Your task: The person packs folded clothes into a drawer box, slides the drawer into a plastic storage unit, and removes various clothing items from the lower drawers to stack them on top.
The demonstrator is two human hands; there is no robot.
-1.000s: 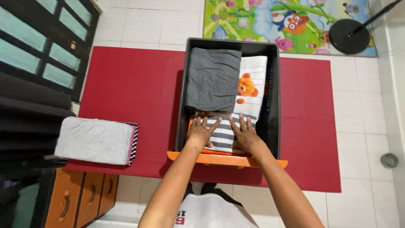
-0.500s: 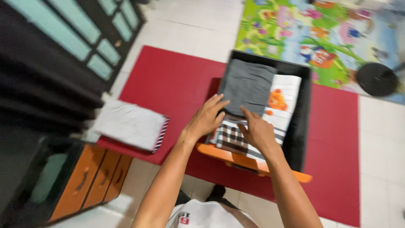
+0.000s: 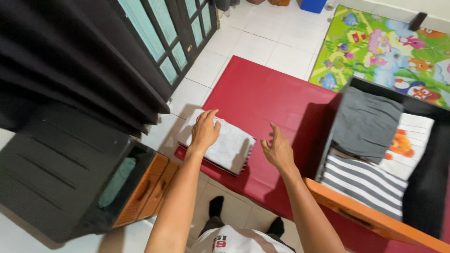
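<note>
A folded light grey garment [image 3: 228,146] lies on the near left corner of a red mat [image 3: 267,100], on top of a folded piece with a pink and striped edge. My left hand [image 3: 205,130] rests flat on the grey garment's left end, fingers spread. My right hand [image 3: 277,148] hovers open just right of the stack, over the mat, holding nothing. To the right stands a black drawer with an orange front [image 3: 370,218]; it holds a folded dark grey garment [image 3: 365,122], a striped one [image 3: 363,182] and a white one with an orange bear [image 3: 408,143].
A black cabinet with orange drawers [image 3: 145,189] stands at the lower left, one compartment showing green cloth [image 3: 117,182]. A dark curtain [image 3: 70,61] and a glazed door [image 3: 173,33] fill the left. A colourful play mat [image 3: 389,42] lies on the white tiled floor beyond.
Both hands have left the striped garment in the drawer and swung left to the folded stack on the mat. The view has turned left with them.
</note>
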